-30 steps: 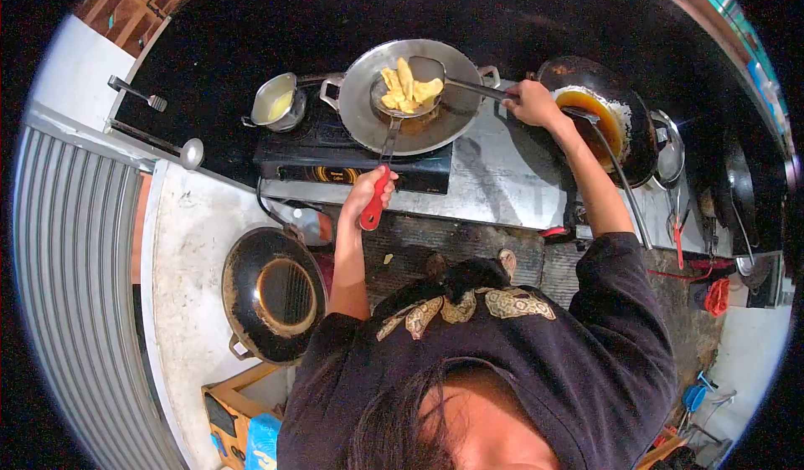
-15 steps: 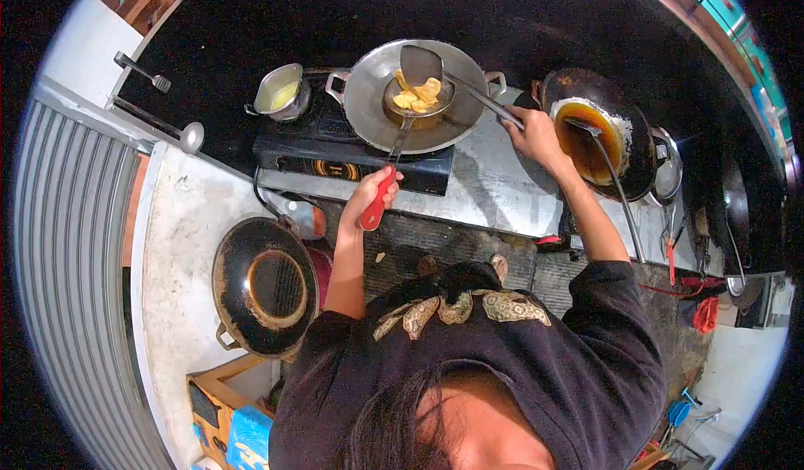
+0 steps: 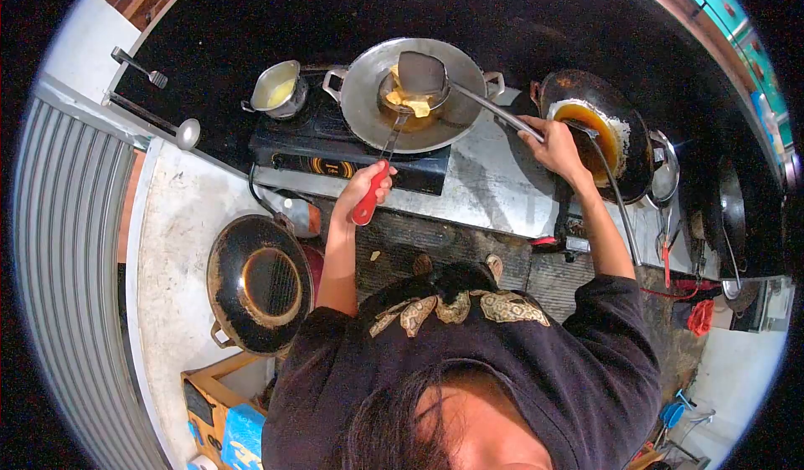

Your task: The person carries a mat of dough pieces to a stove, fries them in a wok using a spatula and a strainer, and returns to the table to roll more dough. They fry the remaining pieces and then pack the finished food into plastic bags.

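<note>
- The spatula (image 3: 423, 72) has moved down since a moment ago and now covers most of the yellow food (image 3: 408, 102) in the strainer (image 3: 402, 106).
- Your left hand (image 3: 366, 190) wraps its grip around the strainer's red handle.
- Your right hand (image 3: 553, 145) clasps the spatula's long handle.
- The strainer sits over the silver wok (image 3: 368, 110) on the stove (image 3: 335, 156).

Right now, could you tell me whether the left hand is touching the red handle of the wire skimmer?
Touching: the head view shows the left hand wrapped around the red handle.
</note>
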Motion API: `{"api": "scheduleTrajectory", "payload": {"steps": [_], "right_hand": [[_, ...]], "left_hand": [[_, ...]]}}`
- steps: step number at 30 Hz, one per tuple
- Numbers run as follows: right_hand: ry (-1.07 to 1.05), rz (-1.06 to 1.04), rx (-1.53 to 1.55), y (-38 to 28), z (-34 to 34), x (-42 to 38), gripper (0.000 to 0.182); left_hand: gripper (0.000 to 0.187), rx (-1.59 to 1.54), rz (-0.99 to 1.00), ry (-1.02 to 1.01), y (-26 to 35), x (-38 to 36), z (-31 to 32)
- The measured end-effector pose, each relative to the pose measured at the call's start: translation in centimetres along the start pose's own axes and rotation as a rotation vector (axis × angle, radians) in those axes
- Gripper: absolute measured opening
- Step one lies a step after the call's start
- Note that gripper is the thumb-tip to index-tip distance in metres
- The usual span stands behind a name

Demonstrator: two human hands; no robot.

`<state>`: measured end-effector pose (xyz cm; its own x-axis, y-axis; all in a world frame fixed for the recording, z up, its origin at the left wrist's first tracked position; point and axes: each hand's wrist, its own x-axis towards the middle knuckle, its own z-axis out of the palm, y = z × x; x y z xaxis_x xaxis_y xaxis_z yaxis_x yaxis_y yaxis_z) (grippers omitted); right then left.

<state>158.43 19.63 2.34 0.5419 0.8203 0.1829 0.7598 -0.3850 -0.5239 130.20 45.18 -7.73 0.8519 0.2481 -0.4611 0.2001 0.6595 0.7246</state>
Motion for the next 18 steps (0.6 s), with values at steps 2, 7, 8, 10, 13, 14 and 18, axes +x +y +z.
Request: {"api": "scheduleTrajectory", "payload": {"steps": [2, 7, 8, 10, 13, 14, 18], "right_hand": [[-0.016, -0.024, -0.038, 0.1, -0.3, -0.4, 0.032], [0.006, -0.074, -0.139, -0.6, -1.0, -1.4, 0.032], [-0.010, -0.075, -0.149, -0.9, -1.7, -1.6, 0.033], [-0.008, -0.111, -0.148, -0.3, -1.9, -2.0, 0.033], [-0.049, -0.129, -0.147, -0.3, -1.9, -2.6, 0.036], [-0.043, -0.166, -0.160, -0.1, -1.6, -2.9, 0.037], [-0.020, -0.290, -0.282, 1.2, 0.3, -3.3, 0.043]], "left_hand": [[0.028, 0.006, -0.009, 0.015, 0.2, 0.3, -0.3], [0.030, -0.033, -0.057, -0.003, 1.2, 0.7, -2.5], [0.030, -0.042, -0.060, 0.002, 1.3, 0.7, -2.7], [0.030, -0.060, -0.064, 0.008, 1.6, 0.7, -3.1], [0.031, -0.110, -0.063, -0.036, 2.0, 0.7, -3.5], [0.030, -0.128, -0.070, -0.048, 2.1, 0.8, -3.7], [0.028, -0.162, -0.100, -0.055, 2.9, 0.5, -3.8]]}}
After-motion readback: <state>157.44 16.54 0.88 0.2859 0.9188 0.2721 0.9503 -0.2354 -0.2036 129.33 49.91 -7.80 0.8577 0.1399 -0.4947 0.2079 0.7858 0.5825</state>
